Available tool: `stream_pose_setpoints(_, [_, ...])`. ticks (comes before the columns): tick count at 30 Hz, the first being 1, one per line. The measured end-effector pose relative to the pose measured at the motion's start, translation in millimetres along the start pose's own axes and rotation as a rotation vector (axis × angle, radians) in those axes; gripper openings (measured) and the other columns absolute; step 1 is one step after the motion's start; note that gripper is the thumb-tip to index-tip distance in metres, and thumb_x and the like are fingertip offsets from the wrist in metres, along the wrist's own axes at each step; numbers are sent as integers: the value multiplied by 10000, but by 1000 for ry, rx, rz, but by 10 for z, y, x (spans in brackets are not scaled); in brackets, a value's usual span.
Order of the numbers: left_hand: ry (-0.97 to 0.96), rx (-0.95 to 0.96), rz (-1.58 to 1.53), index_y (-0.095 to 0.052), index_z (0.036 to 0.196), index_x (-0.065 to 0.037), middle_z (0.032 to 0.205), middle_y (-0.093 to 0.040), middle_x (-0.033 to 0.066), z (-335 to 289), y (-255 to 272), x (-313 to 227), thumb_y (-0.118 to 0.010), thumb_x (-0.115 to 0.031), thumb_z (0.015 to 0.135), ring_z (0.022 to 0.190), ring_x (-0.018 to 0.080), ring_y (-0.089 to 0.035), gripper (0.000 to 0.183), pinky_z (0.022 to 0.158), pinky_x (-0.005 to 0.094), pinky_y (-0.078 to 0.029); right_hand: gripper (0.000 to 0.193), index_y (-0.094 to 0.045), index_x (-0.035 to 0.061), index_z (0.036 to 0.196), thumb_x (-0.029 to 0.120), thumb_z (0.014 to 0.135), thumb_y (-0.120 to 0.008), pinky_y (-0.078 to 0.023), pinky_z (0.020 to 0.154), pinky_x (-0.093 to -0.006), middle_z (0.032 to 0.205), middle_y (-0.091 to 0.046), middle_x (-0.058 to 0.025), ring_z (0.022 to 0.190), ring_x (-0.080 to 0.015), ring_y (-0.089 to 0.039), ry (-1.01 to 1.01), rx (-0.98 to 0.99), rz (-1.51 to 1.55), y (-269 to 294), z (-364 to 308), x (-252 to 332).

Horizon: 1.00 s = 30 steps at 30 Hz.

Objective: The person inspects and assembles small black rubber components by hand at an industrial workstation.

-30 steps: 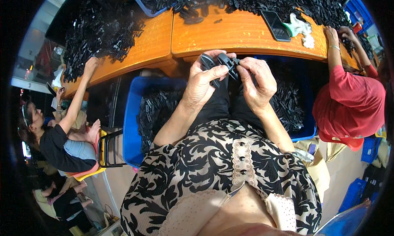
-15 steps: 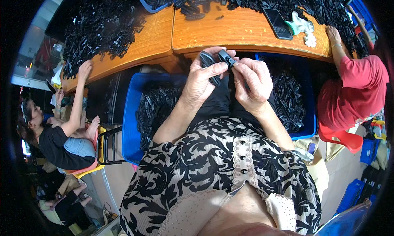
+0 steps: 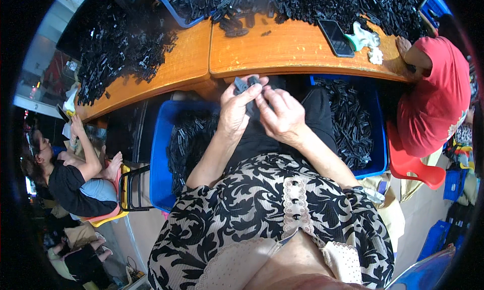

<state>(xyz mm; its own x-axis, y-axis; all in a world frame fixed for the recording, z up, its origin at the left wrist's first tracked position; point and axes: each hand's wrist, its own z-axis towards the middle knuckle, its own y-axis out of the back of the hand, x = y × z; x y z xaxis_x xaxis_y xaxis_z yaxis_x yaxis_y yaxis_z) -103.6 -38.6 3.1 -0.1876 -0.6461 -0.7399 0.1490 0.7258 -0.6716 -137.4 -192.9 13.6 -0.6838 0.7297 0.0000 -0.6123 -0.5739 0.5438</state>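
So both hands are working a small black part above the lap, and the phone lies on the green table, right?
Not quite: the head view shows the phone lying on an orange wooden table, not a green one. The rest holds: the left hand and right hand hold a small black part above the lap.

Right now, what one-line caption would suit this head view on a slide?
Both hands, left hand and right hand, grip small black plastic parts beside an orange wooden table.

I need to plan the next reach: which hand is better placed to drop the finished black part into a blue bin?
Probably the right hand: the right blue bin of black parts lies just beside it. The left hand pinches the small black part at its fingertips.
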Motion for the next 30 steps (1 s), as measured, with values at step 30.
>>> stream_pose_setpoints(30, [-570, 190, 1867, -479, 1469, -108, 1561, -386, 189, 1868, 523, -429, -617, -337, 959, 1435, 490, -297, 576, 1195, 504, -265, 194, -642, 1, 847, 194, 827, -646, -551, 755, -491, 886, -648, -214, 857, -384, -668, -541, 283, -20, -1102, 468, -1407])
